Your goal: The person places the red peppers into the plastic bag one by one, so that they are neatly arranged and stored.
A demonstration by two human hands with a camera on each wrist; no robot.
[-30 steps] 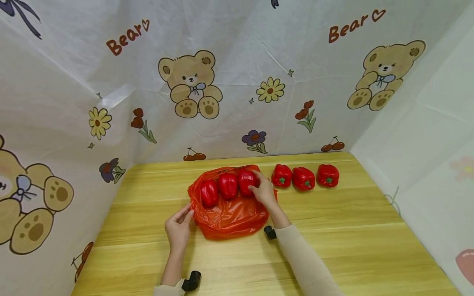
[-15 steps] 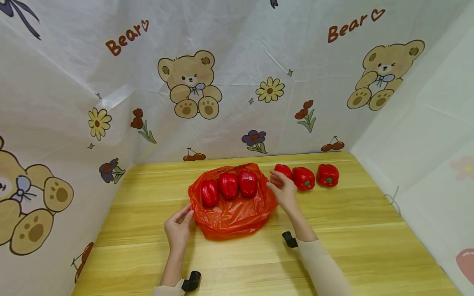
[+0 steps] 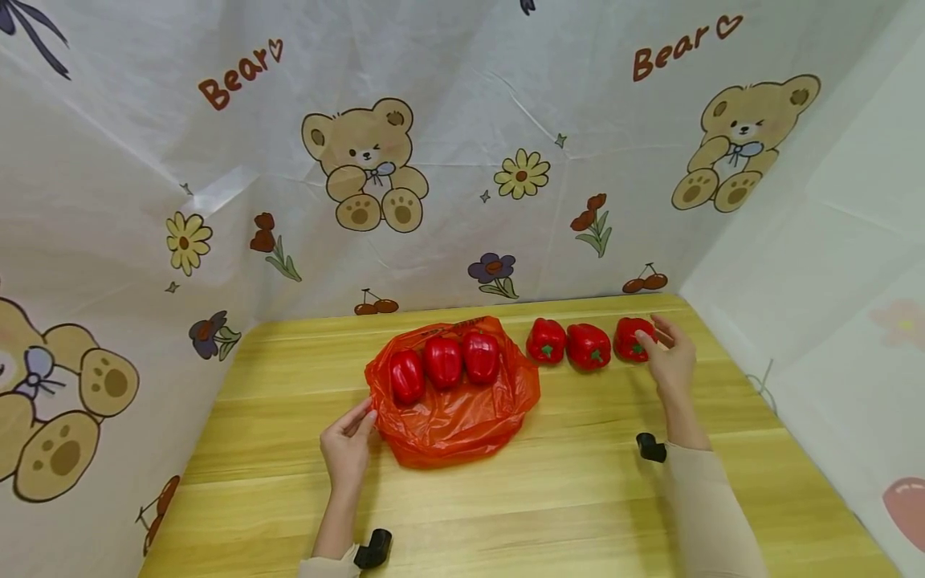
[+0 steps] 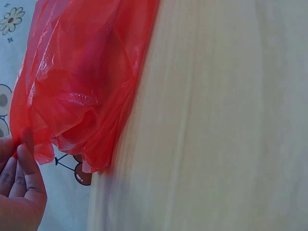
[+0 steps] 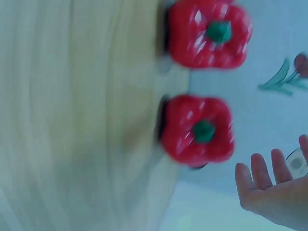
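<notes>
An orange-red plastic bag (image 3: 455, 433) lies spread on the table with its mouth gaping. Three glossy red bell peppers (image 3: 443, 363) rest in a row inside it. My left hand (image 3: 348, 445) pinches the bag's left rim between thumb and fingertips; the left wrist view shows this grip on the thin plastic (image 4: 86, 82) too. To the bag's right, three more red bell peppers with green stems stand on the table. My right hand (image 3: 674, 361) is at the rightmost pepper (image 3: 630, 340), fingers spread. In the right wrist view, those fingers (image 5: 260, 171) appear apart from the nearer pepper (image 5: 216, 122).
Beside the bag sit the other two loose peppers, one (image 3: 547, 341) close to its right rim and one (image 3: 588, 348) next to that. The wooden table (image 3: 520, 506) ends at a cloth wall (image 3: 448, 265) printed with bears. A thin cable (image 3: 764, 389) shows by the right edge.
My right hand has let go of the rightmost pepper in the bag and moved right, past two loose peppers, to the last one. My left hand has kept its hold on the bag.
</notes>
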